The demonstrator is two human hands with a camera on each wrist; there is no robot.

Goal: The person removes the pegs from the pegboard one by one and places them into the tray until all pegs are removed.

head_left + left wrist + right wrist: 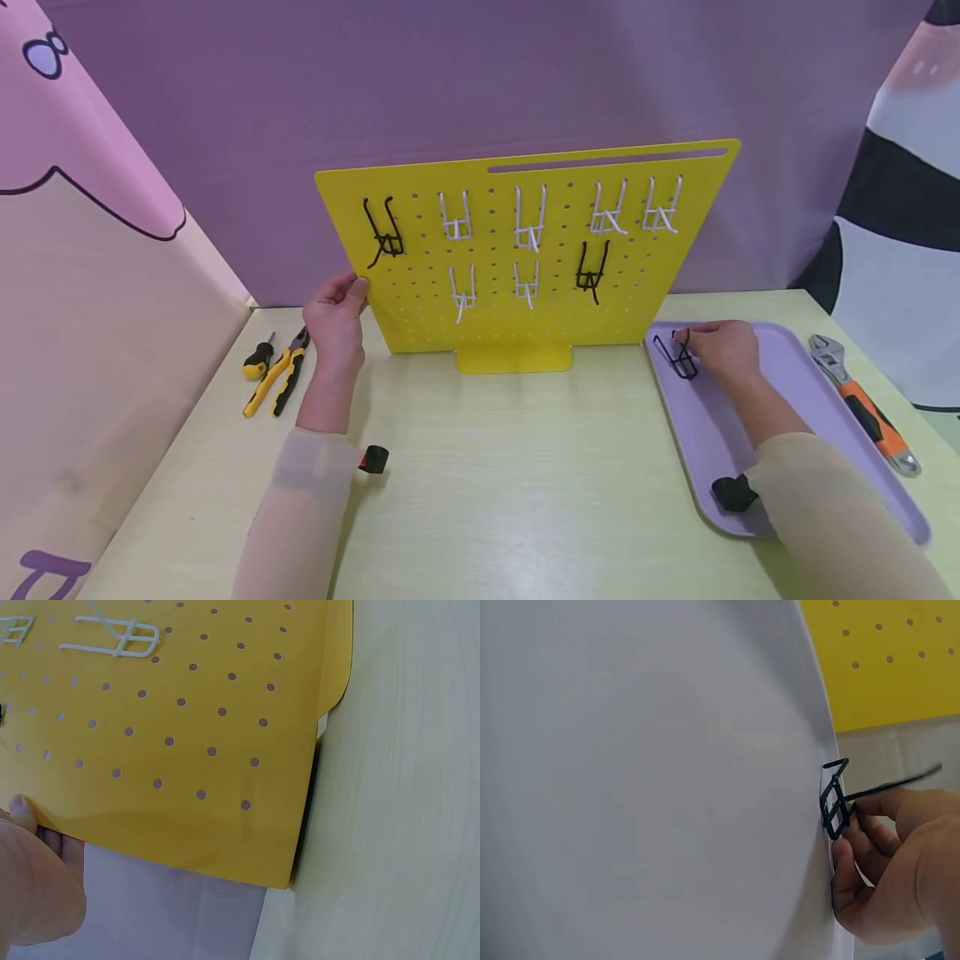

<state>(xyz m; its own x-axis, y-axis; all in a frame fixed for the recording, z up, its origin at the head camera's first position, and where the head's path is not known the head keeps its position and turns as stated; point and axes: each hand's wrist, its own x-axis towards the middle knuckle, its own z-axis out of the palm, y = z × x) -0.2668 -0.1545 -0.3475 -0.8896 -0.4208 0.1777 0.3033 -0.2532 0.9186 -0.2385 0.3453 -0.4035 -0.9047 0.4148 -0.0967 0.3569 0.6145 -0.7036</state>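
A yellow pegboard (510, 329) stands upright on its foot, with several white wire hooks (529, 237) and two black hooks (590, 279) hanging on it. My left hand (335, 321) holds its left edge between thumb and fingers; in the left wrist view part of that hand (37, 877) shows at the board's rim. Over the far left corner of the purple tray (720, 467), my right hand (726, 348) pinches a black wire hook (684, 367). The right wrist view shows this hook (835, 814) at the fingertips, beside the tray's rim.
Left of the board lie a small screwdriver (258, 362) and yellow-black pliers (288, 375). An adjustable wrench (862, 404) with an orange handle lies right of the tray. A purple backdrop (450, 75) hangs behind the table (510, 475).
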